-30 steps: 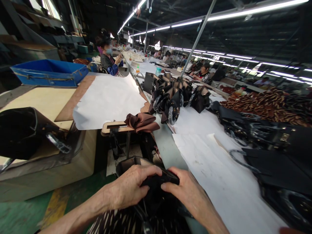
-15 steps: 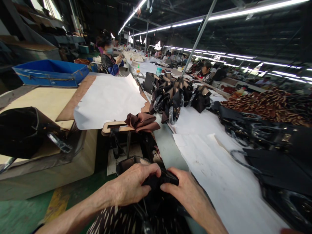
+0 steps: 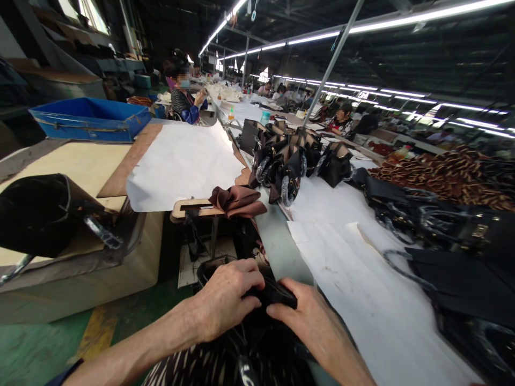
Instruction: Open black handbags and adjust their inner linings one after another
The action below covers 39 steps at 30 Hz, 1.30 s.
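A black handbag (image 3: 277, 343) rests on my lap, close against my body, its far rim standing up beyond my fingers. My left hand (image 3: 231, 295) is closed on the bag's edge, thumb and fingers pinching the black material. Opposite it, my right hand (image 3: 303, 313) grips the same edge, thumb on the near side and fingers over the top. A dark strap or cord hangs down the near side of the bag. Just beyond my hands, a brown cloth (image 3: 237, 201) lies bunched on the end of a pale wooden frame (image 3: 193, 208).
Several black handbags (image 3: 281, 155) crowd the bench ahead, with more black bags (image 3: 462, 279) along the right. White paper (image 3: 354, 279) covers the right bench. On the left are another black bag (image 3: 36, 214) and a blue bin (image 3: 88, 120). Co-workers sit farther back.
My left hand has shifted slightly along the bag's edge, its fingers curling more over it. My right hand keeps its grip. The view has moved slightly.
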{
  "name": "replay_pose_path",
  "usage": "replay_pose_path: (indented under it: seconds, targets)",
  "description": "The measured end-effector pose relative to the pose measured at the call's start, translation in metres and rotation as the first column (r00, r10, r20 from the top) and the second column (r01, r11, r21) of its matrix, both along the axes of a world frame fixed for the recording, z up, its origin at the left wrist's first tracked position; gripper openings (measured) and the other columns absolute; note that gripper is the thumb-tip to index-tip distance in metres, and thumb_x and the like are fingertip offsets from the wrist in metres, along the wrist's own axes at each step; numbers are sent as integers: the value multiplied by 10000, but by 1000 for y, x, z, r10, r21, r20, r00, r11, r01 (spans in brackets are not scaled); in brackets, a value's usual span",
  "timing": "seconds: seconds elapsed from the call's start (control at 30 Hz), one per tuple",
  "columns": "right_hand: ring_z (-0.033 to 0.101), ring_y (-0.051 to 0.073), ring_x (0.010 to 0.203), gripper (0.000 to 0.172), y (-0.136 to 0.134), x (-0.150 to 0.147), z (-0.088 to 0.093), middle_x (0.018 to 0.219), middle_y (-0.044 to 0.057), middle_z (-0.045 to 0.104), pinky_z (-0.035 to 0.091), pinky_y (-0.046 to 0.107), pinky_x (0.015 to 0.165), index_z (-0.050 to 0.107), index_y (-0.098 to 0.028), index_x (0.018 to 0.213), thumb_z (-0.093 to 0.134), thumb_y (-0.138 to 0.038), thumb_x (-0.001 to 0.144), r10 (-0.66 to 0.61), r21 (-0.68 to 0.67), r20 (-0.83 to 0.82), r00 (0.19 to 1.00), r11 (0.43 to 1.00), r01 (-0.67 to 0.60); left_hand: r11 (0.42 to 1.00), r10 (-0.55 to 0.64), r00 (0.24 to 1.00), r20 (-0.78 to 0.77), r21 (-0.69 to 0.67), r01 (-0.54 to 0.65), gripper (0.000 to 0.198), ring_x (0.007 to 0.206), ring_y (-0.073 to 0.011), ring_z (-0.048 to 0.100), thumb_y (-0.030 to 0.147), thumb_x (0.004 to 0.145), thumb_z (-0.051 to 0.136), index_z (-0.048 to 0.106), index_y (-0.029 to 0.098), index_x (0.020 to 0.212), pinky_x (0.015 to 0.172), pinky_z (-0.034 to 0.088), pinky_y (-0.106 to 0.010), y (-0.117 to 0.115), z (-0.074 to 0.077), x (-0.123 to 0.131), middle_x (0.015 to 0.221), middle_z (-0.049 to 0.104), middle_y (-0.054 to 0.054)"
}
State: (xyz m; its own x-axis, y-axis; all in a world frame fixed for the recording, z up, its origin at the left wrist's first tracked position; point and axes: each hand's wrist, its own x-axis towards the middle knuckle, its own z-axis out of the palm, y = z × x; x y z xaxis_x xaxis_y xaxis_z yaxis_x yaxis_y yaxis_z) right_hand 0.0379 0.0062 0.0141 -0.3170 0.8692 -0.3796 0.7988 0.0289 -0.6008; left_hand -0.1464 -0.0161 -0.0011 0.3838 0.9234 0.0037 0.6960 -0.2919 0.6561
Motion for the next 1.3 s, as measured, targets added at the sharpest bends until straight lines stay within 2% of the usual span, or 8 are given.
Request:
replay_pose_path:
  seconds: [0.13,0.3,0.4,0.57,0.83,1.07,1.2,1.3]
  targets:
    - [493,132,611,108,-2,-1,-1,627,-43,591,317,226,547,599,-216,715,625,-306,663,3,5,15,1000,1000,-3,986,20,1000,-9,167,-18,82,866,-172,493,102,742,643,597,169,751,756,412,-274,-2,-10,5,913,545,-16]
    - [482,122,592,82,-1,1,0,599,-61,571,328,218,541,588,-224,698,618,-293,665,7,2,-16,1000,1000,-7,925,-52,991,121,380,2,152,775,-151,457,75,817,517,542,145,684,678,403,-258,-7,-17,8,832,528,-28]
    - [501,135,611,88,-1,4,-2,608,-57,579,336,224,551,594,-232,707,624,-303,665,2,0,-22,1000,1000,-2,904,-89,981,171,427,7,201,743,-137,463,89,859,431,541,144,700,639,402,-237,-10,-19,9,824,521,-36]
    - [518,148,640,89,-2,5,-4,640,-52,593,345,229,566,599,-241,727,619,-313,677,-2,-7,-34,999,1000,2,933,-101,985,140,356,45,221,714,-124,499,90,873,395,577,146,760,630,412,-220,-12,-22,7,838,536,-43]
    - [543,145,642,93,-1,2,-4,652,-56,623,352,228,576,618,-243,752,627,-294,675,12,1,-43,999,1000,-12,989,-55,988,145,145,33,218,762,-130,531,60,854,427,600,174,919,683,428,-212,-13,-17,5,863,553,-32]
    - [536,147,645,124,-5,1,-1,647,-50,617,356,224,572,629,-231,775,635,-299,671,16,-10,-21,1000,1000,-16,999,-31,988,150,46,24,201,723,-110,528,84,857,470,634,174,786,657,397,-201,-8,-12,4,783,535,2]
    - [559,155,728,199,-8,4,-6,777,-50,650,403,224,655,633,-256,912,595,-289,720,41,7,-130,991,999,-40,999,-20,988,154,28,16,168,742,-111,537,106,846,511,656,186,819,678,403,-199,-4,-15,1,799,549,6]
    - [576,156,791,156,-8,7,-9,848,-45,660,418,223,724,641,-251,892,560,-313,774,64,53,-179,982,997,-55,1000,17,994,107,21,-19,140,755,-122,546,142,844,526,649,170,785,687,414,-206,-3,-16,0,801,560,-1]
